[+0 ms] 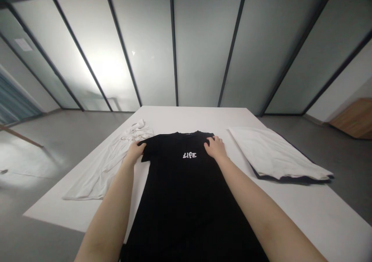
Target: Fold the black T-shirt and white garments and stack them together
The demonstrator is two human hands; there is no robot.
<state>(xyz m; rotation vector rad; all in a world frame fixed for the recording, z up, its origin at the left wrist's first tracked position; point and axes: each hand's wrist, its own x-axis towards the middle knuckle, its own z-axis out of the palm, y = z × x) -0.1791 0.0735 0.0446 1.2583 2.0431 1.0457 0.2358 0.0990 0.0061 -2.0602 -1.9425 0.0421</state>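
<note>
A black T-shirt (180, 200) lies spread on the white table, its collar at the far end and its lower part running toward me out of the picture. White lettering that looks upside down or mirrored is printed on the chest. My left hand (136, 150) is closed on the sleeve edge at the left. At the other shoulder, my right hand (215, 147) has its fingers bent over the cloth, gripping it; the sleeve on that side is mostly hidden beneath the hand and forearm.
Left of the T-shirt lies a rumpled white garment (100, 173). A flat stack of folded garments (276, 153), white over dark, rests on the right of the table (192, 116). Frosted glass panels (200, 52) stand behind, and a wooden panel (354, 118) is at far right.
</note>
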